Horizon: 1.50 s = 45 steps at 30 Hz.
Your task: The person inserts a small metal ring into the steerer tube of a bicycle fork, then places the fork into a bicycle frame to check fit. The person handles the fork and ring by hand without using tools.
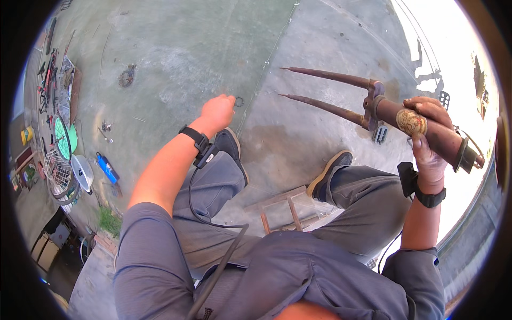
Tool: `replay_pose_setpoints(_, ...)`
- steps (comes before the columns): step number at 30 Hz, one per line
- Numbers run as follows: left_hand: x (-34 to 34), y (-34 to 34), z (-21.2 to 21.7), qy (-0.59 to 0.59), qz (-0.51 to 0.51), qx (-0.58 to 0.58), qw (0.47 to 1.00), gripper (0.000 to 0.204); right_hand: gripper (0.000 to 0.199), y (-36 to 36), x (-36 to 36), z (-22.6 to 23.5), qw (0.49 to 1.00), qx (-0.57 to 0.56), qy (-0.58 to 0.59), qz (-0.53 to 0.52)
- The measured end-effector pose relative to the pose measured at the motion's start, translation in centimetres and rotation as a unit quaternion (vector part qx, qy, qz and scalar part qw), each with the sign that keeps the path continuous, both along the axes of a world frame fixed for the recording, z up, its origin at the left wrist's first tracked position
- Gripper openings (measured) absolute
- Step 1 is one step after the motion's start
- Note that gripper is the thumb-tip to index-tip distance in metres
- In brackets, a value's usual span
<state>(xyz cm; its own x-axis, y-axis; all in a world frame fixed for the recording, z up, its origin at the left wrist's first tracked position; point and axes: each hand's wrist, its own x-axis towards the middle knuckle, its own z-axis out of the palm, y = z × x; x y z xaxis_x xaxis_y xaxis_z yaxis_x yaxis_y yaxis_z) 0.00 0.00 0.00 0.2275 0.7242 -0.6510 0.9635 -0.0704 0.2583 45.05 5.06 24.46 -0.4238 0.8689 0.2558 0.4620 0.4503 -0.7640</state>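
Observation:
My right hand [431, 120] is wrapped round a rusty brown bicycle head tube [440, 136] with a round gold badge. The bicycle fork [333, 112] sticks out of its far end, two tapering blades toward the left. At its near end sits a wider dark collar with a threaded stub. My left hand [217, 112] is closed in a pinch, with a small thin dark ring [239, 101] at its fingertips, above my left shoe. Its other fingers are curled in and partly hidden.
A pedal [380, 135] lies on the concrete below the fork. A wooden frame [288, 210] lies between my legs. To the left are a blue bottle [107, 168], a white basin [82, 173], a wheel [62, 138] and a wire basket [57, 168]. Farther off lies a coiled piece [127, 76].

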Motion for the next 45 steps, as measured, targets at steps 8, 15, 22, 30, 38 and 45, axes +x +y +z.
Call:
replay_pose_setpoints(8, 1.3, -0.2, -2.8, -0.007, 0.031, 0.015, 0.999, 0.029, 0.067, -2.2, 1.1, 2.4, 0.999, -0.048, -0.011, -0.010)
replay_pose_setpoints(15, 1.6, -0.3, -5.8, 0.006, 0.009, 0.021, 1.000, 0.038, 0.065, -3.0, 0.2, 2.5, 0.997, -0.044, -0.011, -0.055)
replay_pose_setpoints(22, 1.8, -0.4, -7.6, 0.051, -0.023, 0.035, 0.998, 0.043, 0.065, -3.0, -0.2, 3.1, 0.996, -0.066, -0.038, -0.052)
replay_pose_setpoints(30, 1.4, -0.3, -6.4, -0.074, 0.034, -0.042, 0.996, 0.028, 0.069, -1.7, 0.1, 2.5, 0.999, -0.019, -0.038, -0.002)
replay_pose_setpoints(38, 6.1, 4.0, 3.6, -0.327, 0.347, -0.203, 0.855, 0.019, 0.049, -1.0, -1.3, 1.9, 0.997, 0.025, -0.029, -0.063)
replay_pose_setpoints(45, 13.5, 5.3, 18.9, -0.529, 0.379, -0.107, 0.752, 0.018, 0.036, -1.2, -2.6, 2.0, 0.991, -0.006, 0.051, -0.120)
